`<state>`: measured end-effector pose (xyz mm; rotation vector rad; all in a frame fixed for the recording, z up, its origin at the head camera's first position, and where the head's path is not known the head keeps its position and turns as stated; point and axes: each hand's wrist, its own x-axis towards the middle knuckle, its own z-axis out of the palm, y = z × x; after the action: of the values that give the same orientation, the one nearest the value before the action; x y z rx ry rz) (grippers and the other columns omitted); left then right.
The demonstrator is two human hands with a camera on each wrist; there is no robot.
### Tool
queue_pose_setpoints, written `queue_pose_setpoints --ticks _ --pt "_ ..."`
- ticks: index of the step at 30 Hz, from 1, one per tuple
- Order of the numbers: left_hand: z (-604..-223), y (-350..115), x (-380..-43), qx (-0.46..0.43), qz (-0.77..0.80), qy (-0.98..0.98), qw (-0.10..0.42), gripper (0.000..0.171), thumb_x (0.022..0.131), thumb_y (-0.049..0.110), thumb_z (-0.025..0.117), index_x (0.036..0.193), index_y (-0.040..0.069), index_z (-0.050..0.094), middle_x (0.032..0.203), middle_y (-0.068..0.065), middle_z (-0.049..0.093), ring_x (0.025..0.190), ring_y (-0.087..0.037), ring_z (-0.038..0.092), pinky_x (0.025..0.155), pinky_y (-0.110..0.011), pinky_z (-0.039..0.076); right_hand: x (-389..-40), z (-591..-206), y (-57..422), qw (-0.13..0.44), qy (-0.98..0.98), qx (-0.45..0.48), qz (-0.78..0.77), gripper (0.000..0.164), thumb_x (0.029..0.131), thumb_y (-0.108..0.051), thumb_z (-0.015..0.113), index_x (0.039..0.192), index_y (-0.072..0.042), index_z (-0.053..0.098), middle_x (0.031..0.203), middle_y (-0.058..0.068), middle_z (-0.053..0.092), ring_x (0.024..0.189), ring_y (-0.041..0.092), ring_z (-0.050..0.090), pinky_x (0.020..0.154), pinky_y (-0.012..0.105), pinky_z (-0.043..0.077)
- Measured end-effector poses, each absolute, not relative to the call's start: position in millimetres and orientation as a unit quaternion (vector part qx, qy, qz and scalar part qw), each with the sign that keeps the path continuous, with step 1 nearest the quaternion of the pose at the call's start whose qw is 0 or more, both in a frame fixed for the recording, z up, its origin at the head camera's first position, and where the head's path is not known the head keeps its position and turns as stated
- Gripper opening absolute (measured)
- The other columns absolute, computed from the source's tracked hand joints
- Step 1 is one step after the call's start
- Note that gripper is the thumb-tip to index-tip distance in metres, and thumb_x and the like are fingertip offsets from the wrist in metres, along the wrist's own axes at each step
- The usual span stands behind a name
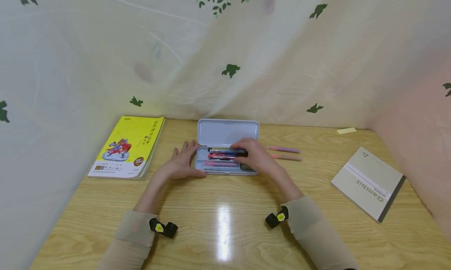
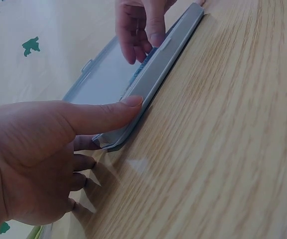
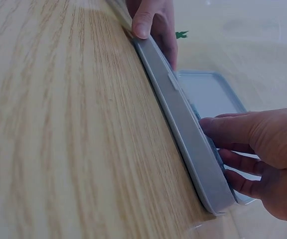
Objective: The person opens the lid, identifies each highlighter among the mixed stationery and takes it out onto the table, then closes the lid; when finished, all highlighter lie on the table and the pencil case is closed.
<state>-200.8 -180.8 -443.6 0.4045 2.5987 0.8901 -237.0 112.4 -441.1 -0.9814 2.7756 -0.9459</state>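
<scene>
An open, pale blue-grey pencil case (image 1: 228, 134) lies on the table with its lid tilted back. Several pens (image 1: 220, 164), pink, red and dark, lie inside it. My left hand (image 1: 181, 161) holds the case's left end, thumb at the front corner and fingers around the side; the left wrist view shows this thumb (image 2: 108, 115) against the front wall. Over the right half of the case, my right hand (image 1: 256, 154) pinches a dark pen-like thing (image 1: 240, 152) between thumb and fingers. The fingers hide much of it, and in the right wrist view its kind is unclear.
Two slim pens, one purple (image 1: 287, 149) and one brownish (image 1: 289, 158), lie right of the case. A yellow book (image 1: 127, 144) sits at the left, a grey notebook (image 1: 368, 184) at the right. A yellow strip (image 1: 347, 130) lies near the curtain (image 1: 267, 94) behind.
</scene>
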Motion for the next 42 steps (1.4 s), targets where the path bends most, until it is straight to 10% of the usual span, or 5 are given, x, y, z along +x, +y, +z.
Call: queue_pose_setpoints --ticks 42 --pt "-440.8 -179.9 -198.6 0.142 0.326 0.916 0.185 0.103 0.085 0.038 0.083 0.162 0.003 0.024 0.172 -0.027 0.003 0.16 -0.048 -0.008 0.126 -0.069 -0.01 -233.0 -440.0 111.5 0.056 0.911 -0.294 -0.284 0.025 0.095 -0.017 0.074 0.118 -0.01 0.077 0.108 0.006 0.075 0.097 0.019 0.066 0.085 0.038 0.057"
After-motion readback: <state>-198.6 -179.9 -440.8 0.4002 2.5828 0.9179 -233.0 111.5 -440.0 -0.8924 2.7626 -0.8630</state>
